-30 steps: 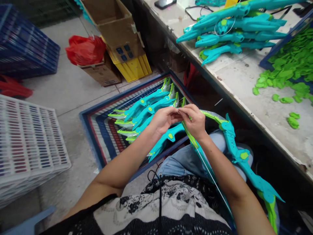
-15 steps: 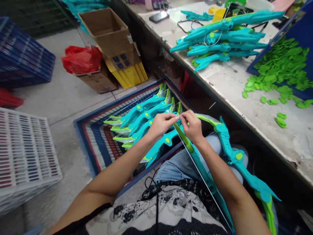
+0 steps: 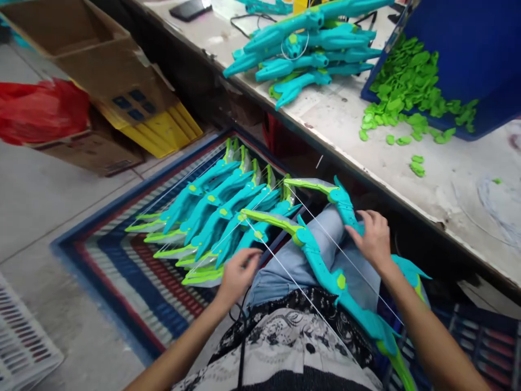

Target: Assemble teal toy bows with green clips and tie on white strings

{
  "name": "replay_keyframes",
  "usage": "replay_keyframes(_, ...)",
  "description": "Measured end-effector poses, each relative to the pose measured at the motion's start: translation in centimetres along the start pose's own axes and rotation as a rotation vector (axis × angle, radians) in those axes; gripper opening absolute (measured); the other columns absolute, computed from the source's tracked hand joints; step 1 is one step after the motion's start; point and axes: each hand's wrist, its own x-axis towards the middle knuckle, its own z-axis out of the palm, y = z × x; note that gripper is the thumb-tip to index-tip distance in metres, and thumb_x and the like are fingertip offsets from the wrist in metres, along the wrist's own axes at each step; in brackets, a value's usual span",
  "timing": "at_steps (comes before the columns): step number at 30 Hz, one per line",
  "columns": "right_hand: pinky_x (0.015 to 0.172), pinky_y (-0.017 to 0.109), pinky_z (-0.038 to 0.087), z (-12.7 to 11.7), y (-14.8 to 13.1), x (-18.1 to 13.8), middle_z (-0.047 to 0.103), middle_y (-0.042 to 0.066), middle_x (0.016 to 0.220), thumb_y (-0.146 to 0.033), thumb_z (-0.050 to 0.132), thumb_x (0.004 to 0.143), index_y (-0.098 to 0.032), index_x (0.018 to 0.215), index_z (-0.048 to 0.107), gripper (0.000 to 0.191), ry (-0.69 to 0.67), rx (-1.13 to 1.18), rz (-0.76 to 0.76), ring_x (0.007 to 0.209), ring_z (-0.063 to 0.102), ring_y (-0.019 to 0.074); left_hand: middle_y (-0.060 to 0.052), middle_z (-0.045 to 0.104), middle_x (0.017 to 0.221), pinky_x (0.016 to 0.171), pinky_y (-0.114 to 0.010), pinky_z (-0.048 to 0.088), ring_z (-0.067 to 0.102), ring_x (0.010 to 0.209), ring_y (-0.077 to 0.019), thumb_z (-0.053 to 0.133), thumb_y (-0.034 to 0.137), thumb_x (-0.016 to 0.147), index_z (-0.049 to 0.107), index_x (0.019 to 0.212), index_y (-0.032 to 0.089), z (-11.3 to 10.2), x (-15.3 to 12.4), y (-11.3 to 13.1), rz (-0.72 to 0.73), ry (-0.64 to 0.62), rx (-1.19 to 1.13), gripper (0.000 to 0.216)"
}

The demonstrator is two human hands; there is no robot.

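"Two toy bows lay across the person's lap, did they not?"

"They did. The near bow (image 3: pixel 315 260) ran from its green tip over the knee down toward the right, its string (image 3: pixel 285 276) taut beside it. The far bow (image 3: pixel 340 198) lay just beyond it, nearer the bench (image 3: pixel 407 157)."

"And the hands?"

"The right hand (image 3: pixel 372 239) rested on the far bow's grip, fingers spread and lightly curved over it, not clamped. The left hand (image 3: pixel 236 277) hung at the near bow's string, fingers drawn together. Whether they actually pinched the string could not be told."

"Which step did that look like?"

"Judging by the pose, handling strung bows on the lap, between the filled crate (image 3: pixel 134 191) of bows (image 3: pixel 211 217) on the floor to the left and the pile of bows (image 3: pixel 305 49) far on the bench."

"What would a next move have called for?"

"Probably a firm grip on one bow alone, lifted clear so the two strings did not tangle. The loose green parts (image 3: pixel 407 81) by the blue bin (image 3: pixel 456 54) sat well apart."
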Motion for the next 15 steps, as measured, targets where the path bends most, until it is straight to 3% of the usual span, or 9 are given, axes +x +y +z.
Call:
replay_keyframes(2, 0.078, 0.054, 0.047, -0.1, 2.9, -2.4, 0.053, 0.023, 0.118, -0.05, 0.061, 0.081, -0.015, 0.124, 0.054, 0.056, -0.126, -0.164, 0.073, 0.104, 0.05, 0.039, -0.012, 0.067, 0.112, 0.087, -0.04, 0.053, 0.062, 0.107, -0.0246, 0.051, 0.018, 0.085, 0.065, 0.108, 0.02, 3.1, -1.6, 0.2, 0.362, -0.308, 0.148, 0.027)
replay_keyframes(4, 0.079, 0.055, 0.047, 0.4, 4.5, -3.6, 0.051, 0.024, 0.119, -0.046, 0.063, 0.078, -0.015, 0.125, 0.053, 0.057, -0.181, -0.198, 0.086, 0.105, 0.05, 0.0397, -0.014, 0.057, 0.132, 0.102, -0.05, 0.042, 0.047, 0.128, -0.0291, 0.051, 0.014, 0.084, 0.06, 0.121, 0.022, 6.8, -1.7, 1.1, 0.662, -0.473, 0.29, 0.039)
replay_keyframes(5, 0.082, 0.055, 0.047, 0.6, 4.9, -3.7, 0.052, 0.023, 0.118, -0.043, 0.064, 0.077, -0.016, 0.123, 0.055, 0.054, -0.184, -0.173, 0.091, 0.105, 0.05, 0.0389, -0.014, 0.057, 0.132, 0.105, -0.053, 0.038, 0.045, 0.129, -0.0291, 0.049, 0.012, 0.086, 0.059, 0.122, 0.023, 8.7, -1.2, 1.6, 0.747, -0.511, 0.367, 0.039)
replay_keyframes(7, 0.086, 0.053, 0.048, 0.5, 5.6, -2.9, 0.057, 0.019, 0.114, -0.036, 0.064, 0.074, -0.018, 0.119, 0.059, 0.048, -0.216, -0.046, 0.127, 0.103, 0.055, 0.0357, -0.013, 0.064, 0.116, 0.104, -0.051, 0.037, 0.053, 0.119, -0.027, 0.045, 0.013, 0.089, 0.062, 0.114, 0.022, 11.6, 0.4, 2.7, 0.825, -0.553, 0.493, 0.032)
replay_keyframes(9, 0.087, 0.047, 0.05, -0.5, 6.1, -1.4, 0.064, 0.013, 0.107, -0.033, 0.063, 0.073, -0.02, 0.116, 0.061, 0.046, -0.369, 0.187, 0.18, 0.099, 0.06, 0.0312, -0.012, 0.066, 0.096, 0.095, -0.045, 0.043, 0.059, 0.101, -0.0252, 0.044, 0.017, 0.091, 0.063, 0.107, 0.019, 12.9, 2.1, 3.9, 0.868, -0.615, 0.569, 0.025)
replay_keyframes(12, 0.081, 0.037, 0.053, -2.5, 6.5, 0.8, 0.07, 0.008, 0.102, -0.041, 0.065, 0.073, -0.019, 0.115, 0.064, 0.047, -0.759, 0.585, 0.207, 0.091, 0.065, 0.0252, -0.012, 0.061, 0.091, 0.075, -0.039, 0.047, 0.059, 0.085, -0.0259, 0.052, 0.029, 0.086, 0.059, 0.114, 0.016, 12.5, 4.1, 5.8, 0.9, -0.725, 0.637, 0.032)
replay_keyframes(15, 0.071, 0.03, 0.055, -3.0, 6.1, 2.2, 0.072, 0.005, 0.093, -0.05, 0.07, 0.069, -0.018, 0.109, 0.069, 0.051, -1.141, 0.822, 0.288, 0.078, 0.067, 0.0191, -0.014, 0.058, 0.105, 0.072, -0.038, 0.046, 0.057, 0.09, -0.0281, 0.057, 0.035, 0.081, 0.05, 0.131, 0.019, 11.1, 6.0, 7.4, 0.814, -0.731, 0.686, 0.053)
